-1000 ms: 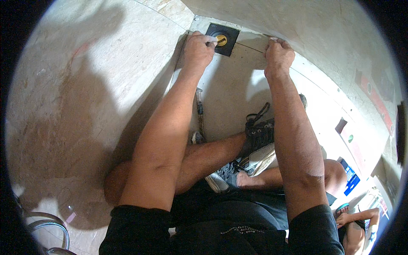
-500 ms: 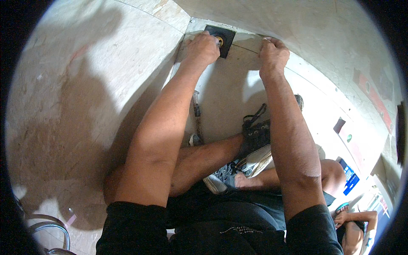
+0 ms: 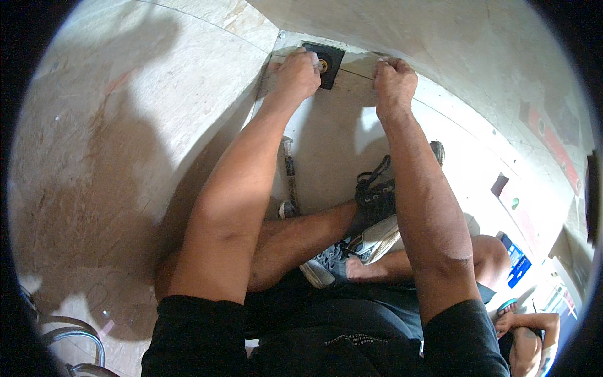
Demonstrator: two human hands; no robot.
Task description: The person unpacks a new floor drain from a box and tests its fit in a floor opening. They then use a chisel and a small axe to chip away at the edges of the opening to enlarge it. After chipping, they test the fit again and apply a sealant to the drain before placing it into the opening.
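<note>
At the corner where two tiled walls meet, a black square floor plate (image 3: 333, 75) with a yellow ring (image 3: 323, 65) in its middle lies in the floor, like a drain. My left hand (image 3: 299, 74) is closed at the left edge of the plate, partly covering it. A small whitish bit shows at its fingertips, but I cannot make out what it is. To the right of the plate, my right hand (image 3: 397, 83) is closed near the foot of the wall, fingers pinched. Whatever it may hold is hidden.
A thin long-handled tool, like a hammer (image 3: 289, 168), lies beside my left forearm. My crossed legs and dark shoe (image 3: 375, 196) fill the middle. Blue packaging (image 3: 517, 262) lies on the right. Another person's arm (image 3: 534, 322) shows lower right; curved metal tubing (image 3: 78, 333) stands lower left.
My right hand has shifted slightly to the left and down in the picture. The left hand stays at the plate, turned a little, with a whitish bit now showing at its fingertips.
</note>
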